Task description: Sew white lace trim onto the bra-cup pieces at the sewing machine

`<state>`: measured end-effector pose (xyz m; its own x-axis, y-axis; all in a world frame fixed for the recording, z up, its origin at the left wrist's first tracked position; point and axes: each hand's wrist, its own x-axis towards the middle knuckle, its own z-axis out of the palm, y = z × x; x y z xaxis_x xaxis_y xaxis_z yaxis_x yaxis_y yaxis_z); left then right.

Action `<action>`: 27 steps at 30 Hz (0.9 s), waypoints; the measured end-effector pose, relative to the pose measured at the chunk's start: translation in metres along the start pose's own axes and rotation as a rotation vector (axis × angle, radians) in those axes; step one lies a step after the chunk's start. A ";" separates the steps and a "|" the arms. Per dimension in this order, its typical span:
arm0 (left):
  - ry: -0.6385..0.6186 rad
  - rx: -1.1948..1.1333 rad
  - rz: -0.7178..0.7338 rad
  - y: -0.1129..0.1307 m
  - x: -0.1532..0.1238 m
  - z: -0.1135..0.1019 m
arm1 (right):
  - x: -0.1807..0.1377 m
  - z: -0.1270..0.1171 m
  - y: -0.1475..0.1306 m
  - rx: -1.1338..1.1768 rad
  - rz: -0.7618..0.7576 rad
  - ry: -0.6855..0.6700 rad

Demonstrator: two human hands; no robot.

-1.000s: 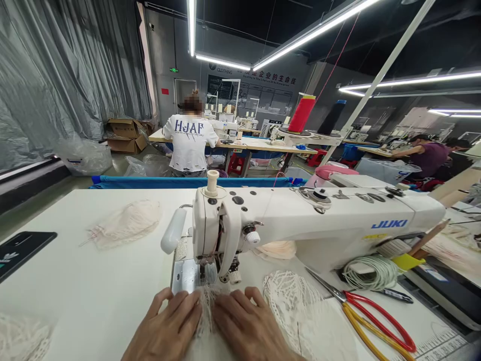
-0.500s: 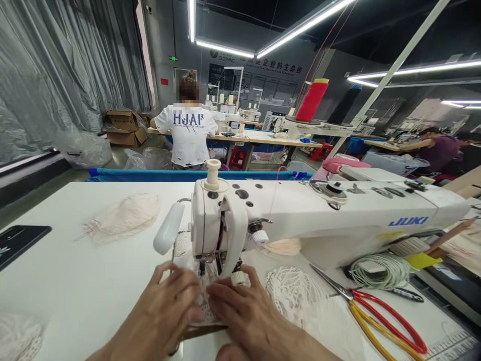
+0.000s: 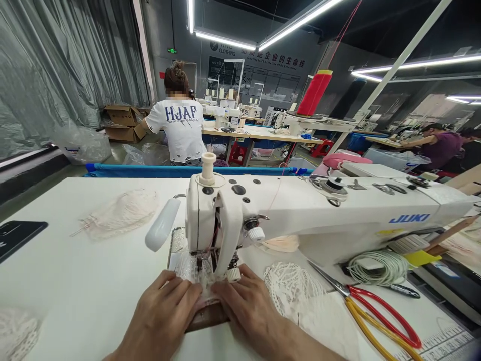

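1. Left hand [image 3: 165, 315] and right hand [image 3: 251, 312] are pressing flat, fingers open, clasping nothing, on the lace piece [image 3: 194, 275] near the bench [image 3: 82, 281] edge.
2. Its far end is sitting under the JUKI sewing machine [image 3: 300, 213] needle; most is seemingly lying unstitched.

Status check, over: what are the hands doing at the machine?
Left hand and right hand flat, pressing the lace piece. Lace sits under the sewing machine needle. Scissors and lace pile lie to the right, off the piece.

Garment factory, rows of sewing machines [image 3: 300, 210], thread cones [image 3: 314, 93], workers at tables [image 3: 259, 134]
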<state>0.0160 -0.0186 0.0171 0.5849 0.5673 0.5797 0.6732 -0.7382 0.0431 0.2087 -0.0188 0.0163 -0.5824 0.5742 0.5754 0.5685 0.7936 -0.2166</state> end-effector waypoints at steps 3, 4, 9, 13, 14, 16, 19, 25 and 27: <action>-0.048 0.100 -0.031 0.005 0.007 0.001 | 0.001 0.002 0.003 0.015 0.029 0.026; -0.062 0.117 -0.044 0.007 0.007 0.002 | 0.001 0.002 0.004 0.017 0.019 0.025; -0.019 0.054 -0.095 0.015 -0.004 0.002 | -0.002 -0.003 0.006 0.048 -0.109 -0.014; 0.081 -0.009 -0.130 0.017 -0.010 0.002 | -0.005 -0.008 0.006 0.017 -0.136 -0.053; 0.085 -0.024 -0.127 0.017 -0.010 0.003 | -0.005 -0.009 0.006 0.008 -0.133 -0.064; 0.108 -0.042 -0.102 0.017 -0.010 0.003 | -0.005 -0.010 0.006 -0.004 -0.136 -0.081; 0.140 -0.039 -0.063 0.016 -0.010 0.007 | -0.005 -0.010 0.007 -0.004 -0.162 -0.094; 0.124 0.012 0.018 0.014 -0.017 0.015 | -0.006 -0.008 0.007 0.005 -0.186 -0.127; 0.131 0.037 0.034 0.014 -0.017 0.014 | -0.005 -0.008 0.006 -0.005 -0.184 -0.124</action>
<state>0.0221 -0.0337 -0.0039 0.5455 0.4880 0.6814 0.6713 -0.7411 -0.0067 0.2197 -0.0188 0.0183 -0.7435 0.4401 0.5035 0.4487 0.8866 -0.1124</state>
